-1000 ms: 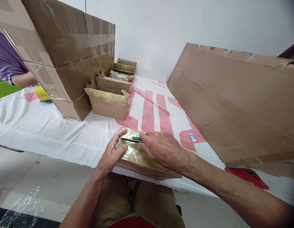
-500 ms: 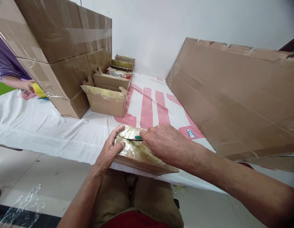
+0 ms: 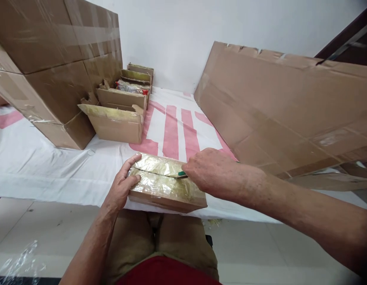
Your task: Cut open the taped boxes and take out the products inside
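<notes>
A person sits at a table (image 3: 38,166) covered with a white cloth that has pink stripes, seen from above through a head-worn camera. At the near edge of the table, right in front of the person, lies a small flat cardboard box (image 3: 165,188) whose top is covered in shiny, yellowish tape. A slit runs across the top of the box from left to right.

The left hand (image 3: 122,186) grips the left end of the box, thumb pressed on the top and fingers wrapped down the side. The right hand (image 3: 211,172) is closed in a fist around a small knife (image 3: 181,173) with a green handle. Only a bit of the handle shows at the right end of the slit, and the blade is hidden, probably inside the cut.

Farther back on the left stand large taped cardboard boxes (image 3: 53,59), stacked. Just to their right sits an open small box (image 3: 115,124), with several more small boxes (image 3: 133,79) lined up behind it toward the white wall. On the right, a big flattened sheet of cardboard (image 3: 284,107) leans at an angle over the table. The person's lap, in tan trousers and a red garment, shows below the table edge.
</notes>
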The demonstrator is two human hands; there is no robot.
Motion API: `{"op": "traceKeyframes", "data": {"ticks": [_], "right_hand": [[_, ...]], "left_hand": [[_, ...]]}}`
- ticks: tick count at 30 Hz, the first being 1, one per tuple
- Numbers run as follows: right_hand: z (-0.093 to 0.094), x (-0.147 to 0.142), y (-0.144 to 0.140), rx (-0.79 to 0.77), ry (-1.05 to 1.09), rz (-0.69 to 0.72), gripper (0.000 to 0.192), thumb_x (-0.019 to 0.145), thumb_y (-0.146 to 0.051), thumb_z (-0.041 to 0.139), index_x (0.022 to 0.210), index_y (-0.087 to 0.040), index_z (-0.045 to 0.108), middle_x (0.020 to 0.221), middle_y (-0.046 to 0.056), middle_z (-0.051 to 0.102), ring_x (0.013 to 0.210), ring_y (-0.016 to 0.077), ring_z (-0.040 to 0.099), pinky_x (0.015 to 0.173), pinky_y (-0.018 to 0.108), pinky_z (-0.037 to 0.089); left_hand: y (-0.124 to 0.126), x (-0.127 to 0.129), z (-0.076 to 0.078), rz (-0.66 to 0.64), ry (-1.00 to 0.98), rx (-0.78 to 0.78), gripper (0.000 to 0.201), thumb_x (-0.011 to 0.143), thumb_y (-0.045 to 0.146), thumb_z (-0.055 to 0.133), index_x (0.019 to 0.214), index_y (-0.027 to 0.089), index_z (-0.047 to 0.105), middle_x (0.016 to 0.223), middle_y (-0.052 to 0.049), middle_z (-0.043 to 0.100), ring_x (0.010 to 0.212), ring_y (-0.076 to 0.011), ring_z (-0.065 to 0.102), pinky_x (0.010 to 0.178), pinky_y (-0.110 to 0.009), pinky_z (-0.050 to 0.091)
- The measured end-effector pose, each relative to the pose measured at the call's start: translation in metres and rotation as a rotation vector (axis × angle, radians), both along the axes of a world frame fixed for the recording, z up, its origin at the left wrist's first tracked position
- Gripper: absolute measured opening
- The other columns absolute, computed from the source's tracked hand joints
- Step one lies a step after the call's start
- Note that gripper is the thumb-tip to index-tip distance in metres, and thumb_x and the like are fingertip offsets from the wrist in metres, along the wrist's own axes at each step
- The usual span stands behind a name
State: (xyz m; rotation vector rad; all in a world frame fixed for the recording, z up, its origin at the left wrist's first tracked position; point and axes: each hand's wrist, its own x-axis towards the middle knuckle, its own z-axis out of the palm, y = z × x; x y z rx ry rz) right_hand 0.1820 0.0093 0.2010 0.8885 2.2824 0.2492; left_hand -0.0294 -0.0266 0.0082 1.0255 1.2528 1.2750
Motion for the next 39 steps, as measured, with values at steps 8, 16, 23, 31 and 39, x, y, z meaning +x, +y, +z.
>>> {"op": "traceKeyframes", "data": {"ticks": [8, 16, 23, 31, 39], "right_hand": [[0.009, 0.024, -0.009, -0.003, -0.046, -0.076, 0.032, 0.076, 0.010, 0.062, 0.085, -0.018, 0.075, 0.075, 0.004, 0.074, 0.061, 0.0168, 0.063, 0.051, 0.031, 0.029], [-0.002, 0.074, -0.008, 0.077, -0.018, -0.194, 0.026, 0.082, 0.004, 0.058, 0.076, -0.019, 0.069, 0.067, 0.004, 0.066, 0.052, 0.0147, 0.049, 0.053, 0.033, 0.021], [-0.014, 0.160, 0.000, -0.037, 0.609, -0.461, 0.037, 0.104, -0.050, 0.046, 0.106, -0.024, 0.073, 0.072, 0.001, 0.065, 0.065, 0.0195, 0.059, 0.059, 0.029, 0.035], [-0.143, 0.188, -0.008, 0.090, 0.684, -0.576, 0.040, 0.109, -0.032, 0.035, 0.124, -0.015, 0.068, 0.114, 0.013, 0.076, 0.101, 0.0244, 0.070, 0.086, 0.032, 0.050], [-0.205, 0.179, 0.008, 0.328, 0.689, -0.402, 0.037, 0.105, -0.029, 0.044, 0.123, -0.010, 0.069, 0.113, 0.022, 0.074, 0.103, 0.0351, 0.068, 0.087, 0.045, 0.049]], "left_hand": [[-0.002, 0.003, 0.005, 0.047, -0.002, -0.023, 0.072, 0.072, 0.037, 0.070, 0.143, 0.025, 0.063, 0.134, -0.004, 0.068, 0.108, -0.0275, 0.062, 0.088, -0.033, 0.047], [-0.001, 0.002, -0.001, 0.091, 0.040, -0.001, 0.069, 0.071, 0.033, 0.069, 0.140, 0.025, 0.064, 0.134, -0.005, 0.068, 0.112, -0.0303, 0.062, 0.090, -0.036, 0.047], [0.000, -0.002, -0.010, 0.122, -0.002, 0.025, 0.069, 0.072, 0.033, 0.070, 0.140, 0.025, 0.065, 0.134, -0.003, 0.069, 0.112, -0.0269, 0.062, 0.088, -0.031, 0.047], [-0.006, 0.018, 0.005, 0.259, -0.049, 0.073, 0.074, 0.069, 0.033, 0.077, 0.141, 0.026, 0.064, 0.149, -0.006, 0.062, 0.140, -0.0314, 0.054, 0.109, -0.035, 0.046], [-0.037, 0.020, -0.004, 0.322, 0.003, 0.179, 0.063, 0.077, 0.049, 0.082, 0.130, 0.018, 0.068, 0.140, -0.013, 0.069, 0.135, -0.0341, 0.060, 0.116, -0.043, 0.045]]}}
